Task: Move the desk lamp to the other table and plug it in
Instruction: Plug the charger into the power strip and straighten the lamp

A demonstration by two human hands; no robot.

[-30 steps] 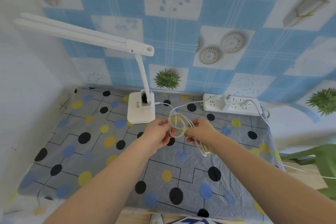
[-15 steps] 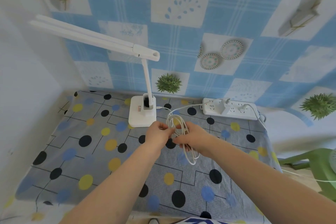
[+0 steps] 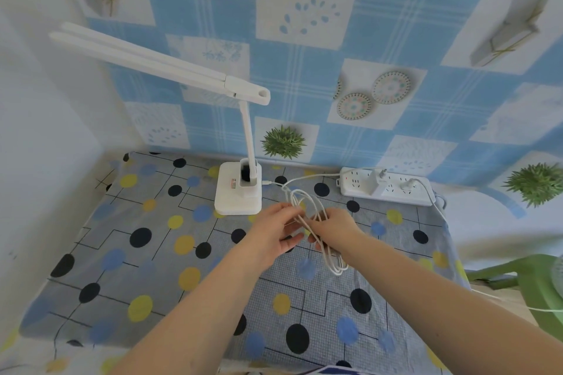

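Note:
A white desk lamp (image 3: 238, 192) stands at the back of the table, its long head reaching up and to the left. Its white cord (image 3: 316, 222) runs from the base to an adapter plugged into a white power strip (image 3: 385, 187) at the back right. Both hands hold the looped slack of the cord above the table, just in front of the lamp's base. My left hand (image 3: 274, 233) pinches the loops from the left. My right hand (image 3: 333, 230) grips them from the right, and a loop hangs below it.
The table wears a grey cloth (image 3: 152, 253) with black, blue and yellow dots. A blue and white checked cloth covers the wall behind. A white wall closes the left side. A green chair (image 3: 524, 277) stands off the table's right edge, with a thin white cable across it.
The camera view has shifted slightly and come closer. Both hands have stayed together on the cord loops; the hanging loop now sits lower and more to the right.

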